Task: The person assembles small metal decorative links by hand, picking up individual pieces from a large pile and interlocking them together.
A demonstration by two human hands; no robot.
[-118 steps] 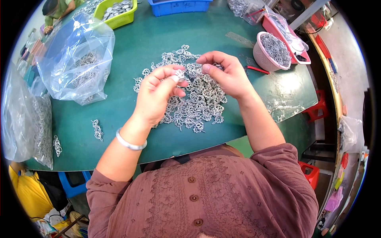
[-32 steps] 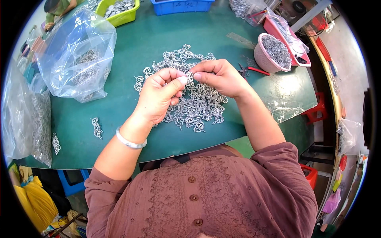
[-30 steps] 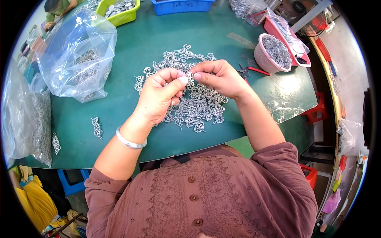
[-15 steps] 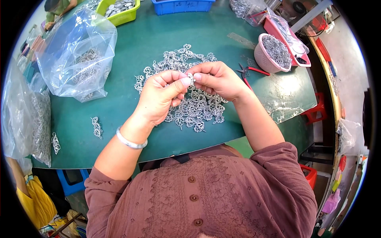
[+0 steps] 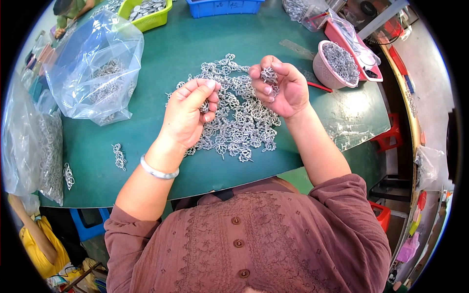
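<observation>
Your right hand (image 5: 287,94) cradles wire links (image 5: 268,75) in curled fingers; your left hand (image 5: 186,110) has others clasped (mostly hidden). The wire pile (image 5: 242,127) lies between and beneath both, neither clearly nearer.

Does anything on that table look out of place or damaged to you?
Two small wire clusters lie at the left, apart from the main heap, possibly on purpose. Near its right corner, the green table shows pale scuffs, as if worn.
</observation>
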